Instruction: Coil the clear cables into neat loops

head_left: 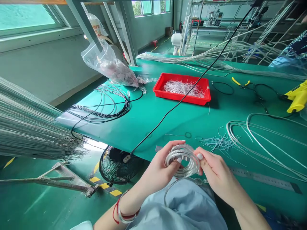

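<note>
Green table (144, 115): red tray (168, 95), black coil (126, 108), ruler (263, 179).

"How many trays are there?"
"One red tray (168, 95); the white strands (177, 87) in it are too many and too tangled to count."
"And coils of cable?"
"Two compact ones, one clear coil (189, 167) and one dark coil (124, 108), plus one set of loose clear loops (230, 134)."
"Fans?"
"Two: one black fan (115, 169), one white fan (185, 35)."
"Yellow tools?"
"Two as well, one gun-shaped tool (296, 95) and one yellow-handled tool (235, 81)."
"Bags?"
"At least two, one large clear bag (115, 67) and one upper bag (96, 24)."
"Stools?"
"One red stool (155, 43)."
"Loose strands (220, 142) on the bench (144, 111)?"
"Too entangled; I can't give a number."
</note>
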Demonstrator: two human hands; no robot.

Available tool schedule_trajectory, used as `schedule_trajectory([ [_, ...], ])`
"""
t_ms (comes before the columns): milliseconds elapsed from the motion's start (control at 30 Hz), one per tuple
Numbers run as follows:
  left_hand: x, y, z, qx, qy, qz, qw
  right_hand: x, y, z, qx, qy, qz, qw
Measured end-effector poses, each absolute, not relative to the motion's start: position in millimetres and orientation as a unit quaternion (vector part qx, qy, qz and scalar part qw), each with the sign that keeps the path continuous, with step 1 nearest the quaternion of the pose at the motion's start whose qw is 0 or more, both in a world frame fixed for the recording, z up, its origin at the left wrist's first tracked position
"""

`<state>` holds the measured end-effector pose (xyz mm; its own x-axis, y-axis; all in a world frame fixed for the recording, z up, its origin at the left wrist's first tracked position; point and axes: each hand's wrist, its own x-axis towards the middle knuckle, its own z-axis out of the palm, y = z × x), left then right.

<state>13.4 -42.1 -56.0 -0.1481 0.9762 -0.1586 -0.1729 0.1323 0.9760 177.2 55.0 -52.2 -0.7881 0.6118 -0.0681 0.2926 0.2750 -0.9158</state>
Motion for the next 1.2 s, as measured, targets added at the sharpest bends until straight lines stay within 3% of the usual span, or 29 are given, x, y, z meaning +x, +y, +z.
schedule_trajectory([
  [167,13,-41,-56,0.381,0.548,0.564,0.486,180,47,-57,-0.269,-0.765,0.548,0.205],
  [333,18,-38,-56,0.382,0.579,0.577,0.431,175,40,-66,-0.366,-0.76,0.448,0.294],
  [500,20,-37,-52,0.368,0.551,0.574,0.481,172,46,-66,-0.316,-0.682,0.625,0.21],
  [733,6,-37,-56,0.379,0.512,0.535,0.555,172,46,-67,-0.355,-0.755,0.496,0.242],
  [1000,-3,-30,-55,0.46,0.62,0.453,0.446,167,43,-84,-0.311,-0.785,0.489,0.217],
  [1200,-70,-9,-58,0.487,0.666,0.446,0.347,171,42,-97,-0.294,-0.817,0.494,0.044],
])
